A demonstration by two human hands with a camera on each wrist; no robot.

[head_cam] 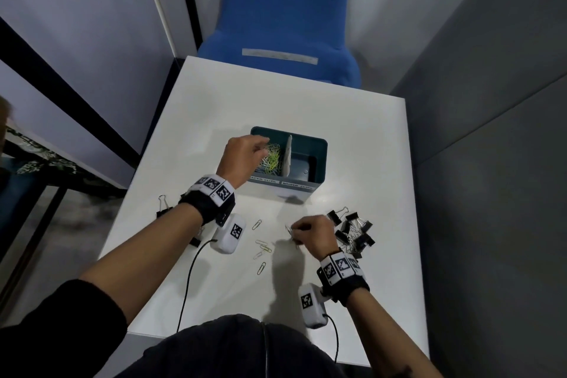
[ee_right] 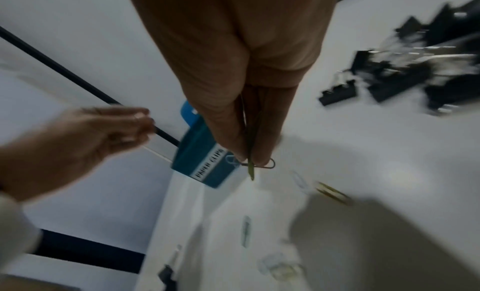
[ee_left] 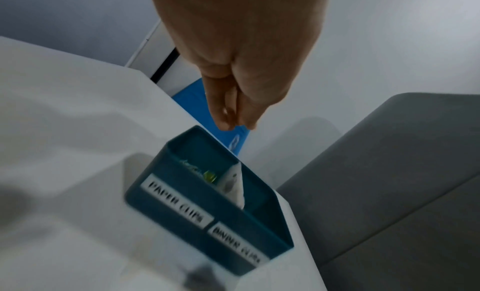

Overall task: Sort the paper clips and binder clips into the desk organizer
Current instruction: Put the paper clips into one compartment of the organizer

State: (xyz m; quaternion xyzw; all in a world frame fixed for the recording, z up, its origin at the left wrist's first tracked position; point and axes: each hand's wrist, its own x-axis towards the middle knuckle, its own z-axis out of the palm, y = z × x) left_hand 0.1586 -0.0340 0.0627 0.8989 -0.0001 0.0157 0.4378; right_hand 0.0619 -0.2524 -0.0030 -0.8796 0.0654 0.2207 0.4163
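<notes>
A teal desk organizer (head_cam: 319, 144) stands mid-table, labelled PAPER CLIPS on the left and BINDER CLIPS on the right. Its left compartment holds a heap of coloured paper clips (head_cam: 271, 158), and a white divider (head_cam: 288, 153) splits it. My left hand (head_cam: 262, 146) hovers over that left compartment with fingertips (ee_left: 226, 123) drawn together; I see nothing between them. Nearer me, my right hand (head_cam: 296, 232) pinches a few paper clips (ee_right: 249, 166) just above the table. Several loose paper clips (head_cam: 262, 247) lie between my arms. A pile of black binder clips (head_cam: 352, 233) lies just right of my right hand.
Two more binder clips (head_cam: 162, 207) lie at the table's left edge, by my left forearm. A blue chair (head_cam: 285, 24) stands beyond the white table's (head_cam: 276, 95) far edge. A grey panel runs close along the right side. Camera cables hang off the front edge.
</notes>
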